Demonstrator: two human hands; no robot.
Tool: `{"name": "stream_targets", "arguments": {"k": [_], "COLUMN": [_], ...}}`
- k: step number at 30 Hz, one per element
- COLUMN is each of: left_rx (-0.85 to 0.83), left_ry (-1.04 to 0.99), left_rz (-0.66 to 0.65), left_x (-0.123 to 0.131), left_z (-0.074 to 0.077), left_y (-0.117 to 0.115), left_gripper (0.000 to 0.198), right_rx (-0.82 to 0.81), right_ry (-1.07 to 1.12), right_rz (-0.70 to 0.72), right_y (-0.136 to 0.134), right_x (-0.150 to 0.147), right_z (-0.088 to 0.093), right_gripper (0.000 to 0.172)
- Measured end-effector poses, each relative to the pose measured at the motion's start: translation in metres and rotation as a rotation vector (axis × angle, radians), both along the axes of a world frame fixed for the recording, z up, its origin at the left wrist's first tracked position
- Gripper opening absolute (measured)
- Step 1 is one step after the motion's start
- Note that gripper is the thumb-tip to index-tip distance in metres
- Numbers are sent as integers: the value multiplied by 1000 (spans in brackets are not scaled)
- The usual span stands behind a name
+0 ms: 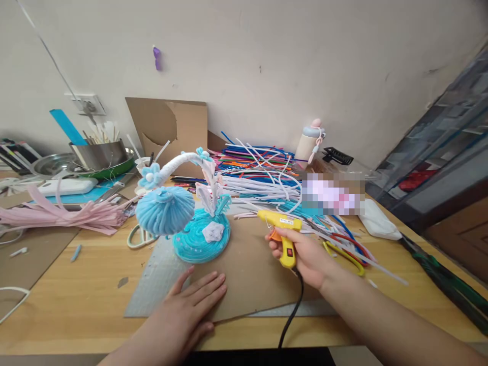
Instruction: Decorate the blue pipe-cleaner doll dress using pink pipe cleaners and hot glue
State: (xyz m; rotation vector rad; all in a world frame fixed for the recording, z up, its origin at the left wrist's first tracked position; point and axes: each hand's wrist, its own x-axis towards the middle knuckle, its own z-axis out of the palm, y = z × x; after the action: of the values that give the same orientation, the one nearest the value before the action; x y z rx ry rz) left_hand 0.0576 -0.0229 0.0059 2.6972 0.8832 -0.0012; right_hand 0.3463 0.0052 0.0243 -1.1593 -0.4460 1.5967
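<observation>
My right hand (305, 256) grips a yellow hot glue gun (281, 229) by its handle, nozzle pointing left toward a turquoise pipe-cleaner lamp model (183, 208). The model has a round coiled base (202, 239), a white arched stem and a fluffy blue shade hanging at the left. My left hand (190, 302) lies flat, fingers stretched out, on a brown cardboard sheet (247, 274) just in front of the base. It holds nothing. The gun's black cord (292, 315) runs down toward me.
A heap of coloured pipe cleaners (263, 173) fills the back middle of the wooden table (76, 300). Pink strips (64, 213) lie at the left, a metal pot (99, 152) behind them. Yellow-handled scissors (343, 254) lie right of my hand. Cardboard leans on the wall.
</observation>
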Motion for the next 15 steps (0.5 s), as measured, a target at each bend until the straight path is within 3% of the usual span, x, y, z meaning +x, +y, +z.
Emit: {"name": "stream_targets", "arguments": {"k": [2, 6, 9, 11, 15], "left_rx": [-26, -40, -46, 0, 170], "left_ry": [-18, -42, -63, -131, -261], "left_rz": [13, 34, 64, 201, 667], "left_x": [-3, -8, -6, 1, 21], "left_z": [5, 17, 19, 13, -4], "left_y": [1, 4, 11, 22, 59], "left_gripper": [69, 73, 52, 32, 33], "right_rx": [-42, -14, 57, 94, 111], "right_ry": [59, 87, 19, -40, -88], "right_rz": [-51, -155, -190, -198, -162], "right_y": [6, 13, 14, 14, 14], "right_x": [-9, -28, -37, -40, -40], "right_z": [-3, -13, -25, -32, -39], "right_gripper": [7, 17, 23, 25, 26]}}
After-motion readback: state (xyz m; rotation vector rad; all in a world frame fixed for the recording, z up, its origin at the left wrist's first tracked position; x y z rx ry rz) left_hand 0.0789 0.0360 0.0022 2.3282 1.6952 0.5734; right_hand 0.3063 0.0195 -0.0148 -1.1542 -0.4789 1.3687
